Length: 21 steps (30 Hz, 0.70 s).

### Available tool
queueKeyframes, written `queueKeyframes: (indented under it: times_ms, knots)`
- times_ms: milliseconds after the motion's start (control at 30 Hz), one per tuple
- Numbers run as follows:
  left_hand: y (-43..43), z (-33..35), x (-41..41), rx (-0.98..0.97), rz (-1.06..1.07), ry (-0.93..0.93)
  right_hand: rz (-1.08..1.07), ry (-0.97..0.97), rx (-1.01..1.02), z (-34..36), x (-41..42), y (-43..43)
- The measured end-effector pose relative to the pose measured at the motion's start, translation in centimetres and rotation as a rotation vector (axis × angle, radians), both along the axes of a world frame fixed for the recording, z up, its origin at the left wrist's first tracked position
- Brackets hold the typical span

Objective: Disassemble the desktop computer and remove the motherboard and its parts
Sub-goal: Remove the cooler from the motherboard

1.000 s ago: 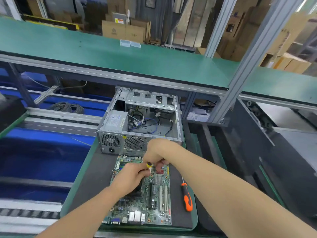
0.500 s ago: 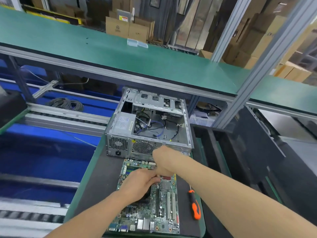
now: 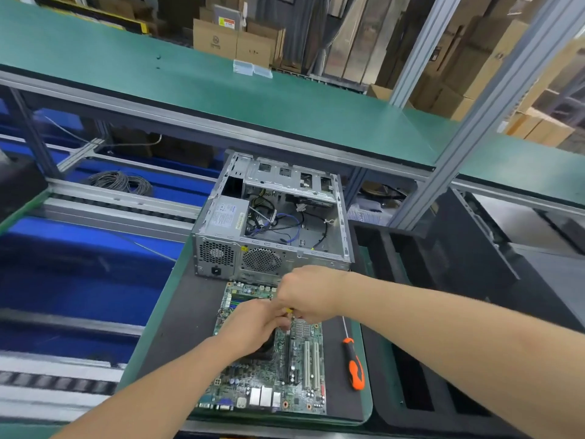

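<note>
Both of my hands meet over the upper half of the motherboard (image 3: 285,375), which is already out of the computer case (image 3: 218,253) and lies flat, component side up, on the dark surface (image 3: 190,312) just in front of it, its port edge towards me. Laid out like that, every socket and clip faces up and I can press down without the board rocking. My right hand (image 3: 308,291) is arched over the spot from above, its fingers (image 3: 311,313) curled down around a small yellow piece (image 3: 288,310); only a speck of it shows between my hands, so I cannot say whether it is a tool handle or a clip. My left hand (image 3: 250,326) lies low on the board, knuckles up, fingers (image 3: 275,318) bent towards the same spot; their tips are hidden under the right hand, so I cannot tell whether they pinch anything or simply brace. I reckon the left is there to steady the work while the right does the pulling or turning. Close by my right hand, on its near side, sits a small silver heatsink (image 3: 300,327). The orange-handled screwdriver (image 3: 354,365) lies on the surface beside the board's right edge, apart from it, within easy reach of my right hand. Behind, the case stands open-topped with the power supply (image 3: 226,215) and loose cables (image 3: 285,223) inside, so the board is freed and what is left, to my mind, is stripping its parts
</note>
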<state>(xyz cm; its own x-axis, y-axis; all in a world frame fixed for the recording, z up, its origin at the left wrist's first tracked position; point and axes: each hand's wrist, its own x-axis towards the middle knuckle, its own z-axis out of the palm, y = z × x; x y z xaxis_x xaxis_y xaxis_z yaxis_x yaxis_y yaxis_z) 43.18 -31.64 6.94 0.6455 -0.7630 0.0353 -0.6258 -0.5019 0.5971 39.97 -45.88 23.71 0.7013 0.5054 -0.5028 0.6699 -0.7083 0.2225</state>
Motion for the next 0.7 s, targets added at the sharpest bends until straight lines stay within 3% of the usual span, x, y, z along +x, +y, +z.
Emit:
queueKeyframes:
  times_ms: [100, 200, 267, 367, 467, 567, 700]
  knots:
    - [0.2, 0.4, -0.4, -0.026, 0.041, 0.04, -0.306, 0.059, 0.09, 0.0, 0.7, 0.9]
    - [0.1, 0.9, -0.6, -0.032, 0.047, 0.07, -0.856, 0.195, 0.201, 0.5, 2.1, 1.6]
    - [0.1, 1.1, -0.7, -0.037, 0.045, 0.066, -1.093, 0.296, 0.118, 1.1, 2.7, 2.0]
    - [0.2, 1.3, -0.7, -0.03, 0.034, 0.062, -1.237, 0.523, -0.026, 1.0, 2.9, 2.2]
    - [0.1, 1.2, -0.6, -0.016, 0.037, 0.051, -1.252, 0.683, -0.033, 0.0, 3.4, 2.0]
    - [-0.1, 1.1, -0.3, -0.012, 0.031, 0.033, -1.115, 0.62, -0.074, -0.3, 3.9, 1.9]
    - [-0.1, 1.1, -0.4, -0.002, 0.027, 0.012, -0.781, 0.465, -0.205, 0.2, 3.9, 2.5]
